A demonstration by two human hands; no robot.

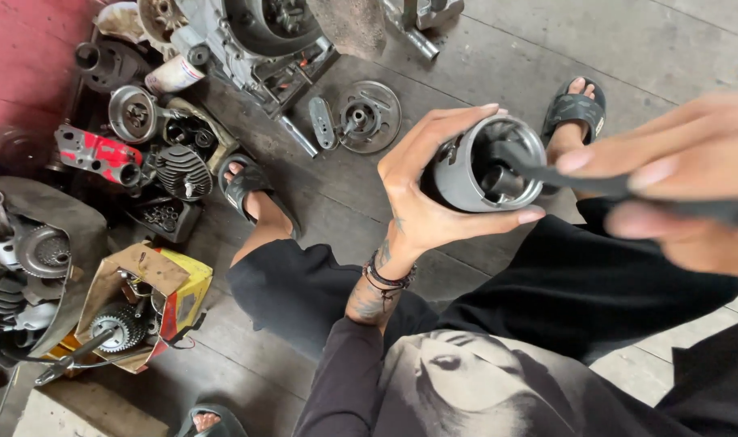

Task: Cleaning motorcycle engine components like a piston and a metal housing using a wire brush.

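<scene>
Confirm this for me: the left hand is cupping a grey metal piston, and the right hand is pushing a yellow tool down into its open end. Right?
Not quite: the tool is dark, close to black, not yellow. The head view shows the left hand cupping the grey metal piston, with the right hand holding that dark tool so its tip reaches into the piston's open end.

Repair workshop: engine parts (pixel 183 172) strewn over grimy concrete floor (pixel 628 48)

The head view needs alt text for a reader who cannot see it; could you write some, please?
A person's left hand grips a grey metal piston, open end up, while the right hand pokes a dark tool into it. Engine parts lie on the concrete floor.
</scene>
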